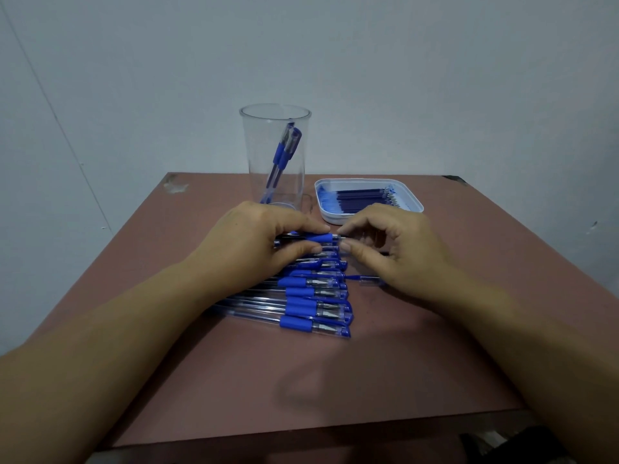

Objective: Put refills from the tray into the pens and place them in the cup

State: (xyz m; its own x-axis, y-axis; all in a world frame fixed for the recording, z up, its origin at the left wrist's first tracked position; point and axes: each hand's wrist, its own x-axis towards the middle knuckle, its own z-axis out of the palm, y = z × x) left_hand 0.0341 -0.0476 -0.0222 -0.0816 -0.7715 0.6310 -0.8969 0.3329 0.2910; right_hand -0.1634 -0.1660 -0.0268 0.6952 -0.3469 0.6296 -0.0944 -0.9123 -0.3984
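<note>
Two bare hands meet over a brown table [234, 380]. The left hand [264, 242] grips a pen [318, 237], with thumb and fingers curled round it at its blue grip. The pen lies level and points to the right. The right hand [392, 246] pinches the pen's tip end between thumb and forefinger, and its other fingers are loosely curled. The fingertips of the two hands almost touch.

Under the left fingers and toward the person, a row of pens [301, 303] lies side by side on the table, tips to the right. Just below the right thumb lies a small clear and blue cap [370, 280], apart from the row.

Beyond the left fingers stands a tall clear cup [275, 155] with two blue pens leaning inside it. Beyond the right fingers, just beside the cup, sits a white tray [412, 202] holding a layer of dark blue refills [361, 197].
</note>
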